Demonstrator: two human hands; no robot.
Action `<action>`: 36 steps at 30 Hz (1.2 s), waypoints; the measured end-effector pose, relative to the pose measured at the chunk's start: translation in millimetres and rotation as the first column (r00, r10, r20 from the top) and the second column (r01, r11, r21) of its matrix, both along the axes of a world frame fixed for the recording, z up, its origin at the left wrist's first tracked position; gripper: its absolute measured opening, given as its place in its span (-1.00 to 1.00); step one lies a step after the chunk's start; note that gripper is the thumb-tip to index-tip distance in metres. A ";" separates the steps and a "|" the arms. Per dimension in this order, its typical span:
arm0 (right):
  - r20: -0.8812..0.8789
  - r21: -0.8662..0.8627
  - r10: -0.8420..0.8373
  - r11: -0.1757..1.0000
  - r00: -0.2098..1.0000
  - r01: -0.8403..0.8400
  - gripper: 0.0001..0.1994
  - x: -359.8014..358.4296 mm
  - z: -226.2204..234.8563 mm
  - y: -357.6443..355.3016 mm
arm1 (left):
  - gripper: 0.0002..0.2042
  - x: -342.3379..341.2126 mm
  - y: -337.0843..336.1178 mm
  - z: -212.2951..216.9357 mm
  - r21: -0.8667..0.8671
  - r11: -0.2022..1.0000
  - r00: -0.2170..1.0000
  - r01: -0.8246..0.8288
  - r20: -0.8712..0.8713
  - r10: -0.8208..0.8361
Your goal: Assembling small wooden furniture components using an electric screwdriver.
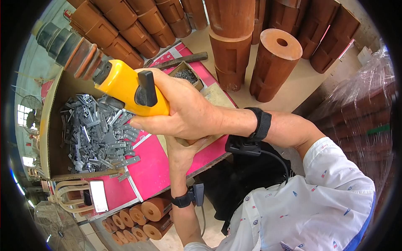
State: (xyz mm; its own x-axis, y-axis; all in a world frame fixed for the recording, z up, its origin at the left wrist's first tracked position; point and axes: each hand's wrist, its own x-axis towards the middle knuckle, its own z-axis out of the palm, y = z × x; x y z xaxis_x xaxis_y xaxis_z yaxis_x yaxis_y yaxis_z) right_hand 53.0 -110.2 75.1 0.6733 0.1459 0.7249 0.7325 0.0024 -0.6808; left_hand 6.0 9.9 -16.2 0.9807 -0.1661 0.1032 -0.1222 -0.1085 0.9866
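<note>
My right hand is wrapped round the yellow body of a power tool with a black lever on its side. A ribbed black and brown end of the tool points up to the left. Below it, my left hand is close under my right hand, and its fingers are mostly hidden. To the left of the tool, a cardboard box holds a heap of small grey metal strips. Some strips lie over its near edge on the pink table top. A small open box of dark metal bits, likely nails or screws, lies beyond my hands.
Brown cylinders stand in stacks at the back, and one with a holed pale top stands apart. More cylinders lie below the table. A phone is at the left table edge. Plastic-wrapped goods stand at the right.
</note>
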 end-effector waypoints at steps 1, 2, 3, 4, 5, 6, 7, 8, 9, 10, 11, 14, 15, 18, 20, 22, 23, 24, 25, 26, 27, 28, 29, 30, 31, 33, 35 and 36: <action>0.009 0.033 -0.005 0.999 1.000 0.004 -0.41 0.2 0.2 0.4 | -0.33 0.2 -0.6 -0.2 -0.005 1.000 1.000 0.004 -0.002 -0.004; 0.019 0.066 -0.009 0.998 1.000 0.008 -0.46 0.2 0.4 0.3 | -0.33 0.3 -1.6 -0.2 -0.006 1.000 1.000 0.006 -0.002 -0.006; 0.020 0.067 -0.009 0.998 1.000 0.007 -0.46 -0.4 1.3 -0.3 | -0.31 -0.2 -1.9 0.3 -0.015 1.000 1.000 0.004 0.004 -0.004; -0.011 0.040 -0.001 0.999 1.000 0.001 -0.46 -1.0 2.3 -1.7 | -0.30 -0.7 -2.0 0.7 -0.025 1.000 1.000 0.003 0.010 -0.002; -0.042 0.013 0.006 1.000 0.999 -0.005 -0.45 -1.7 2.9 -2.7 | -0.30 -0.5 -0.7 -0.7 -0.024 1.000 1.000 0.002 0.011 -0.002; -0.039 0.014 0.006 1.000 0.999 -0.006 -0.45 -2.1 3.1 -3.0 | -0.29 0.4 1.4 -3.6 0.017 1.000 0.999 0.001 0.035 -0.002; -0.048 0.025 0.011 1.000 0.999 -0.010 -0.49 -2.2 2.6 -3.3 | -0.29 1.4 2.7 -5.9 0.057 0.998 0.998 -0.001 0.059 -0.002; -0.056 0.036 0.017 0.999 0.998 -0.015 -0.53 -2.3 2.6 -3.5 | -0.29 2.1 2.8 -6.9 0.057 0.998 0.998 -0.001 0.062 -0.002; -0.056 0.036 0.018 0.999 0.998 -0.016 -0.53 -2.9 2.9 -3.2 | -0.29 1.8 3.5 -7.7 0.045 0.999 0.999 -0.001 0.047 -0.001; -0.036 0.026 0.000 1.000 0.999 0.001 -0.54 -3.3 3.2 -2.9 | -0.29 1.4 4.2 -8.5 0.032 0.999 0.999 0.000 0.032 -0.001; -0.017 0.017 -0.018 1.000 1.000 0.018 -0.55 -3.7 3.4 -2.5 | -0.29 1.2 4.9 -9.3 0.033 0.999 0.999 -0.002 0.032 0.001; -0.064 0.014 -0.002 1.000 0.998 0.003 -0.47 -4.3 3.4 -3.1 | -0.28 2.7 5.5 -13.3 0.066 0.998 0.999 0.005 0.032 -0.007; -0.062 0.013 -0.002 1.000 0.998 0.003 -0.47 -4.0 3.6 -3.5 | -0.27 3.0 5.3 -14.2 0.072 0.997 0.998 0.004 0.064 -0.009; -0.086 0.035 0.024 0.999 0.996 -0.021 -0.47 -3.2 2.2 -3.9 | -0.26 2.5 4.2 -12.0 0.071 0.997 0.995 0.006 0.099 -0.013; -0.084 0.024 0.021 1.000 0.996 -0.019 -0.47 -3.5 0.8 -3.9 | -0.26 3.8 5.2 -12.2 0.065 0.998 0.995 0.009 0.100 -0.015; -0.067 0.037 0.000 0.999 0.998 0.003 -0.52 -3.9 -2.9 -2.9 | -0.14 5.9 9.0 -15.2 0.046 0.997 0.998 0.061 0.003 -0.062; -0.047 0.050 -0.022 0.998 0.999 0.024 -0.57 -4.1 -4.6 -2.3 | -0.14 5.5 9.9 -16.4 0.045 0.997 0.998 0.061 0.000 -0.061; -0.048 0.049 -0.021 0.999 0.999 0.023 -0.57 -4.3 -5.1 -2.6 | -0.16 6.1 10.0 -16.6 0.019 0.997 0.997 0.073 -0.025 -0.072; -0.027 0.039 -0.027 0.999 0.999 0.028 -0.56 -5.1 -5.5 -3.2 | -0.17 6.6 9.5 -15.5 -0.007 0.996 0.995 0.084 -0.049 -0.084; -0.005 0.029 -0.034 0.999 0.999 0.034 -0.54 -5.4 -5.6 -3.9 | -0.17 6.7 8.6 -11.6 -0.008 0.997 0.995 0.083 -0.049 -0.083; -0.006 0.029 -0.033 0.999 0.999 0.033 -0.54 -5.3 -5.9 -4.4 | -0.18 5.6 6.2 -3.3 0.008 0.996 0.994 0.092 -0.066 -0.091; -0.026 0.034 -0.012 0.999 1.000 0.013 -0.53 -5.0 -6.0 -5.1 | -0.19 4.7 4.4 1.2 0.024 0.995 0.992 0.101 -0.082 -0.099; -0.045 0.039 0.008 0.999 0.999 -0.006 -0.52 -4.9 -5.7 -5.6 | -0.19 3.9 2.7 0.5 0.025 0.995 0.992 0.101 -0.082 -0.099; -0.041 0.041 0.009 0.999 0.999 -0.008 -0.52 -4.8 -5.6 -4.8 | -0.25 3.0 1.5 -0.6 -0.005 0.998 0.997 0.067 -0.034 -0.068; -0.030 0.047 0.007 0.999 1.000 -0.006 -0.52 -4.6 -6.4 -4.0 | -0.30 2.7 1.3 -1.5 -0.036 0.999 0.999 0.036 0.013 -0.036; -0.011 0.056 0.006 0.998 1.000 -0.005 -0.52 -5.0 -7.0 -3.9 | -0.29 3.4 4.8 -5.4 0.025 0.999 0.998 0.033 0.058 -0.035; -0.065 0.066 0.014 0.998 0.998 -0.009 -0.50 -6.4 -6.8 -5.4 | -0.28 3.7 9.3 -10.5 0.086 0.996 0.994 0.028 0.104 -0.037; -0.057 0.070 0.015 0.997 0.998 -0.011 -0.50 -6.2 -5.2 -6.0 | -0.20 4.7 12.2 -10.8 0.175 0.983 0.990 0.055 0.121 -0.077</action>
State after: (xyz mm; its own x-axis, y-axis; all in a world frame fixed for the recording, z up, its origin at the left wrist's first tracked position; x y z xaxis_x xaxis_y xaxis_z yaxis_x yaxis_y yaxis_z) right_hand 46.8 -116.2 69.9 0.7122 0.1047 0.6941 0.6921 0.0605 -0.7193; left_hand 10.8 22.1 -27.1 0.9478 -0.2559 0.1901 -0.2571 -0.2615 0.9303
